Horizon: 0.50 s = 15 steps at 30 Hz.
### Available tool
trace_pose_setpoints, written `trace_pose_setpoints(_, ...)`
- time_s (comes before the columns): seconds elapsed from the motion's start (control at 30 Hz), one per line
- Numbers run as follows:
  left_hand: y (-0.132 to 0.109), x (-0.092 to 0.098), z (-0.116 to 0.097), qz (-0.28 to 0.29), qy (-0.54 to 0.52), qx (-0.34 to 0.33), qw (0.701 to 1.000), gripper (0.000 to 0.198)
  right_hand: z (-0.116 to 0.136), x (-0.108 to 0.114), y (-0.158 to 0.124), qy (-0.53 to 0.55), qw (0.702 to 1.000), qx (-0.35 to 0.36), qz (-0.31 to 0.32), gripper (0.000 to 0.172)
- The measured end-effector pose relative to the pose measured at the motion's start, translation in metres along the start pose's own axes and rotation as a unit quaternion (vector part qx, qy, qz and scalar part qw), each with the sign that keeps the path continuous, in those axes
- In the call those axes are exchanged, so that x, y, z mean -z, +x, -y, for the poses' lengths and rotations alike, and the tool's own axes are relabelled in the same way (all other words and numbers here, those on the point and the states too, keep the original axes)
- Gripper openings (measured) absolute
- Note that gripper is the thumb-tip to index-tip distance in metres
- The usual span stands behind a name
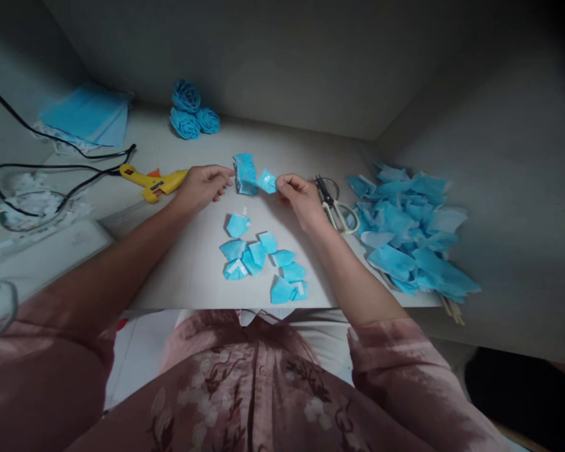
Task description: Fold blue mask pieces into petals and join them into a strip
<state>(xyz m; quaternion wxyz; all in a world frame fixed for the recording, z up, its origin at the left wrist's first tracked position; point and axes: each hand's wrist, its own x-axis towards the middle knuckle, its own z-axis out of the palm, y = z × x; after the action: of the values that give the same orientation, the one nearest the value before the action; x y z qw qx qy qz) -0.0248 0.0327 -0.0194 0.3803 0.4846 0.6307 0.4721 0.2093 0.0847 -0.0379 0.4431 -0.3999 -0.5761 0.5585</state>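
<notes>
Above the counter, the right hand pinches a little blue piece, fingers nearly together. The left hand, fingers a bit apart, is beside a blue bundle; touching is hard to tell.

One head-worn view — forward and down, from near above the pale tabletop

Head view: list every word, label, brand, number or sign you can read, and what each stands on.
No text can be read.
Yellow plastic glue gun: small dark markings on its side, too small and blurred to read.
White, flat, rectangular object at the left: a faint grey mark, unreadable.
Light-blue petal-shaped piece in the right hand: no lettering visible.
</notes>
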Motion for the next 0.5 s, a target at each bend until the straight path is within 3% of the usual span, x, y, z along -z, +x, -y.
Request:
trace_pose_setpoints(0.1,0.004,-0.002,0.011,0.016,0.081,-0.040,0.996,0.028,-0.001,-0.001,0.002,-0.073,0.996,-0.002,0.058,0.034)
trace_pose_setpoints(0.2,0.009,-0.002,0.019,0.030,0.092,-0.072,0.993,0.029,-0.003,-0.005,0.007,-0.103,0.989,-0.007,0.104,0.032)
trace_pose_setpoints(0.5,0.017,0.004,0.019,0.098,0.087,-0.057,0.990,0.019,-0.009,-0.020,0.025,-0.107,0.986,0.000,0.129,0.031)
